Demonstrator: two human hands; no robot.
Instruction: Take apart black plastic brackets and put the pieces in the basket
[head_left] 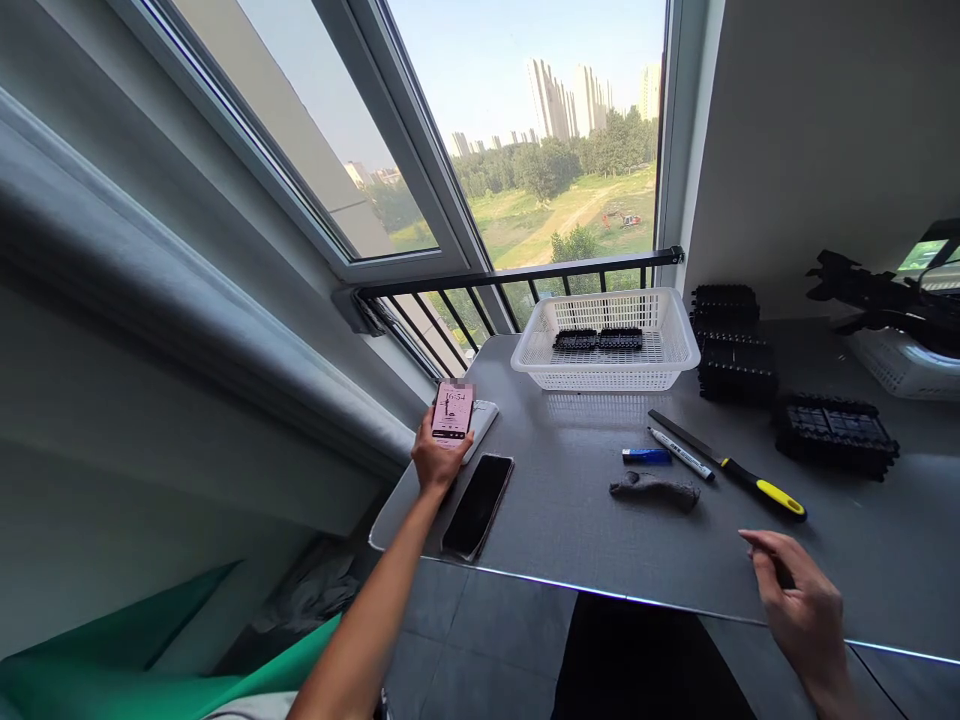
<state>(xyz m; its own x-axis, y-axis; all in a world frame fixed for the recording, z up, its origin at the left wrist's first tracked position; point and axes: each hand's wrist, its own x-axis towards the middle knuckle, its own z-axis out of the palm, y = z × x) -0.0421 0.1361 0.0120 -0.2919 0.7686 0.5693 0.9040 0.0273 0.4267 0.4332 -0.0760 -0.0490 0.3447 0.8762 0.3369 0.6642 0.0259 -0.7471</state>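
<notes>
My left hand [435, 458] holds up a small phone [453, 410] with a lit pink screen, over the left end of the grey table [570, 520]. A second, dark phone [478, 505] lies flat just to its right, and a white device [484, 420] sits under the lit one. My right hand [799, 598] hovers at the table's near edge, fingers loosely curled and apart, holding nothing. Nearest to it are a yellow-handled tool [739, 472], a white marker [681, 453], a blue lighter [646, 456] and a grey lump [655, 489].
A white plastic basket [675, 345] with two black parts inside stands at the back by the window railing. Stacks of black plastic parts [731, 345] and another black part [836, 435] lie to the right. A second white basket [904, 365] is at far right. Green cloth [112, 670] lies on the floor.
</notes>
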